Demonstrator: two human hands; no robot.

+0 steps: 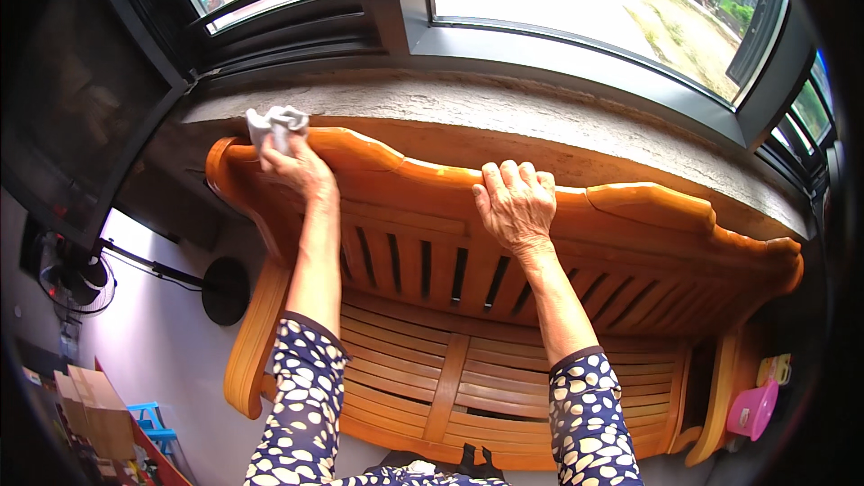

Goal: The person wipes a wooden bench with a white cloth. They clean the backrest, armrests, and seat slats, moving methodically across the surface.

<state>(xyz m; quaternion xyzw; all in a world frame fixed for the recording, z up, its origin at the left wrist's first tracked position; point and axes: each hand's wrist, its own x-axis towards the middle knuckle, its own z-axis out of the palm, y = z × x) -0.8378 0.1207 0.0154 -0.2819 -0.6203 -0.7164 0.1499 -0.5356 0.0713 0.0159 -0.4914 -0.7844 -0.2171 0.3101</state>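
A wooden bench [450,352] with a slatted seat and a wavy-topped backrest stands before me, its back along a rough window ledge. My left hand [300,165] is closed on a crumpled whitish cloth [277,122] at the left end of the backrest's top rail. Farther right, my right hand [517,205] curls its fingers over the top rail [439,172] near the middle, gripping the wood. Both arms reach forward over the seat.
Beyond the ledge [504,112] is a dark-framed window [576,54]. On the left are a fan [76,274], a round black stand base [225,291], cardboard boxes [94,409] and a blue stool [153,426]. A pink plastic tub [753,409] sits by the right armrest [718,396].
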